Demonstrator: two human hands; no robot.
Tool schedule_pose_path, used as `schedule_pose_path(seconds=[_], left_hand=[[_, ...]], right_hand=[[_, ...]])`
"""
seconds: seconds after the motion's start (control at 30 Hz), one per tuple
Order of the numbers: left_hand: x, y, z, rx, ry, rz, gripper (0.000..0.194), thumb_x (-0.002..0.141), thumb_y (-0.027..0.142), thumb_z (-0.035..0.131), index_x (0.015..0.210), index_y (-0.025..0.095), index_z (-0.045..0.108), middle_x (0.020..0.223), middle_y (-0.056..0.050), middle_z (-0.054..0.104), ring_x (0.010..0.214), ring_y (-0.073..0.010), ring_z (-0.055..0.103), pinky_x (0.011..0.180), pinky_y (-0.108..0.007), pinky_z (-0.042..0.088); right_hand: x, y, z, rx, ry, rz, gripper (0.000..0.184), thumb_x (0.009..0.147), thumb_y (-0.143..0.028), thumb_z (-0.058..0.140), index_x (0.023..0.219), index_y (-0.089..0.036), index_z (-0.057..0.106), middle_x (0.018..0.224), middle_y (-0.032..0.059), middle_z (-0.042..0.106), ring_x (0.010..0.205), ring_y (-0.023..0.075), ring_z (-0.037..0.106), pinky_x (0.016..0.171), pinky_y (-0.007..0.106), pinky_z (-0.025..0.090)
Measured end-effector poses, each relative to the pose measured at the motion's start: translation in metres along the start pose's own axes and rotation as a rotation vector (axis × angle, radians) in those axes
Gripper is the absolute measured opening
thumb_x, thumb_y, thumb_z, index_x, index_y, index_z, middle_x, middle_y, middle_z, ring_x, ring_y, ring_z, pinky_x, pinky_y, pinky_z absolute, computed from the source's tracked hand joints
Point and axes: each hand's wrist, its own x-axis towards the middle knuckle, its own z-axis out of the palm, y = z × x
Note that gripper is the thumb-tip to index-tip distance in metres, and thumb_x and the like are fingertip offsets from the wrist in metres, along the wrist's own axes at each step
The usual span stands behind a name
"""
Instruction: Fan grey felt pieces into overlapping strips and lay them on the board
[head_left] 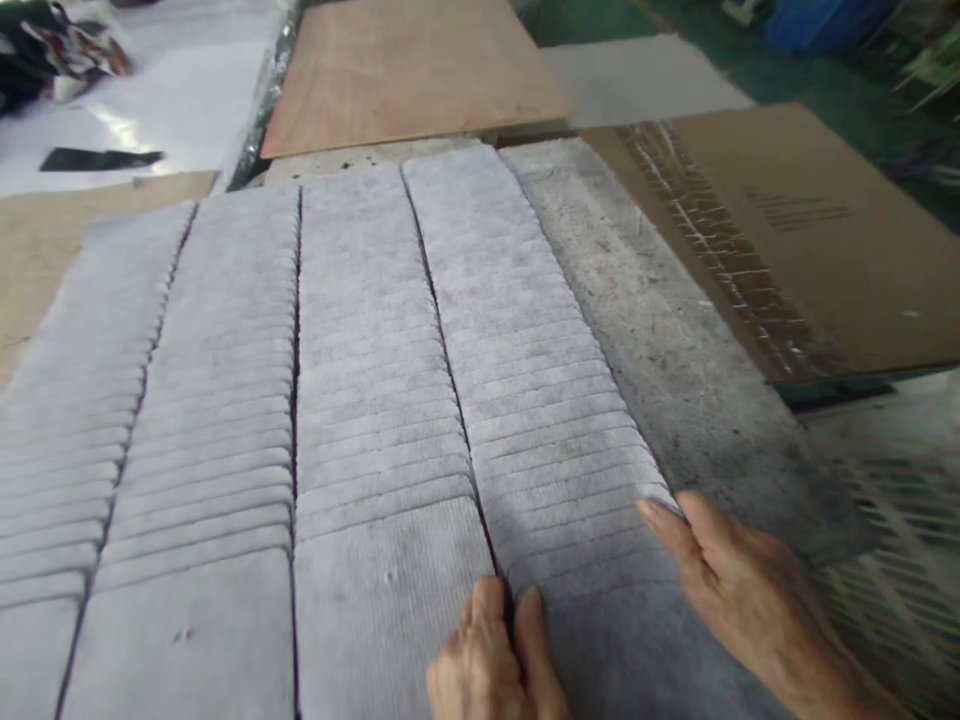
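Several rows of overlapping grey felt pads lie fanned out on a worktable, each row stepped like shingles. My left hand rests at the near end of the gap between the two right-hand rows, fingers pressed together on the pads. My right hand lies flat on the near right edge of the rightmost row, fingers stretched out along the pad edges. Neither hand holds anything.
A bare speckled grey felt strip runs along the right of the rows. A flattened cardboard box lies to the right, a plywood board behind, and white glossy sheets at the far left.
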Motion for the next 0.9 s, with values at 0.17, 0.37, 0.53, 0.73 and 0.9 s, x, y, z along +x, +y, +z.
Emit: schedule_pose_path(seconds=[0.17, 0.37, 0.53, 0.73, 0.9], left_hand=[[0.005, 0.005, -0.007, -0.04, -0.093, -0.051, 0.02, 0.087, 0.023, 0.04, 0.067, 0.022, 0.045, 0.047, 0.003, 0.051, 0.04, -0.0124, 0.051, 0.042, -0.026, 0.031], [0.004, 0.014, -0.006, -0.015, -0.092, -0.137, 0.02, 0.085, 0.022, 0.04, 0.065, 0.021, 0.044, 0.047, 0.003, 0.05, 0.038, -0.0112, 0.046, 0.042, -0.026, 0.028], [0.003, 0.018, -0.007, 0.012, -0.105, -0.179, 0.017, 0.084, 0.021, 0.04, 0.069, 0.02, 0.048, 0.049, 0.002, 0.05, 0.04, -0.0116, 0.045, 0.043, -0.026, 0.029], [0.005, 0.015, -0.012, -0.015, -0.156, -0.153, 0.019, 0.085, 0.022, 0.043, 0.066, 0.021, 0.047, 0.048, 0.004, 0.049, 0.04, -0.01, 0.046, 0.041, -0.024, 0.03], [0.005, 0.012, -0.013, -0.014, -0.157, -0.107, 0.019, 0.086, 0.021, 0.042, 0.067, 0.02, 0.047, 0.048, 0.004, 0.049, 0.039, -0.0091, 0.047, 0.04, -0.023, 0.031]], right_hand=[[0.005, -0.001, -0.002, -0.076, 0.041, -0.047, 0.045, 0.094, -0.046, 0.026, 0.057, -0.022, 0.036, 0.034, -0.0024, 0.042, 0.027, 0.0107, 0.041, 0.034, 0.023, 0.025], [0.006, -0.003, -0.005, -0.119, 0.002, -0.032, 0.045, 0.093, -0.048, 0.023, 0.059, -0.023, 0.036, 0.035, 0.0009, 0.046, 0.026, 0.0146, 0.042, 0.033, 0.025, 0.022], [0.003, -0.001, -0.005, -0.077, -0.048, 0.017, 0.041, 0.092, -0.05, 0.026, 0.061, -0.024, 0.033, 0.036, 0.0008, 0.046, 0.027, 0.0162, 0.042, 0.033, 0.026, 0.02], [0.005, -0.001, -0.006, -0.037, -0.092, 0.045, 0.04, 0.09, -0.051, 0.028, 0.06, -0.025, 0.031, 0.035, 0.0009, 0.045, 0.026, 0.0167, 0.04, 0.033, 0.026, 0.021], [0.002, 0.0, -0.006, -0.02, -0.11, 0.085, 0.04, 0.09, -0.05, 0.029, 0.059, -0.025, 0.033, 0.037, 0.0028, 0.047, 0.027, 0.0163, 0.038, 0.035, 0.026, 0.019]])
